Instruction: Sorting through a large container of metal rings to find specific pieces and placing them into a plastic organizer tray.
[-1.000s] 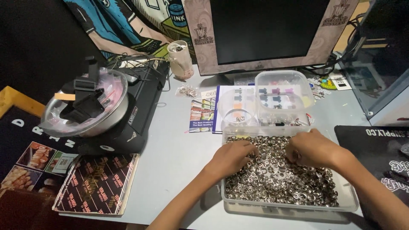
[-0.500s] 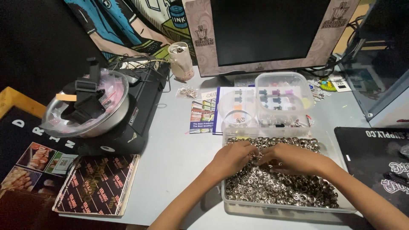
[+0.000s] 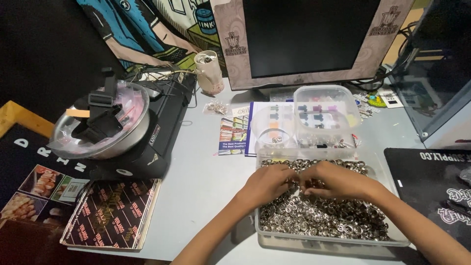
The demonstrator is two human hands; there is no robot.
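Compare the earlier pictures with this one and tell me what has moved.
The left hand and the right hand, which were apart over the tray of small metal rings, have drawn together toward the tray's middle, and their fingertips now nearly meet above the rings. Whether they pinch a ring cannot be told. The clear lidded box, monitor and black machine stayed put.

Fingertips of the left hand (image 3: 267, 182) and right hand (image 3: 338, 180) meet over the metal rings (image 3: 324, 216); whatever they pinch is hidden between them. Individual rings are too small to distinguish. The clear tray (image 3: 338, 243) has its near corner cut by the bottom edge. Contents of the lidded clear box (image 3: 324, 115) are indistinct.
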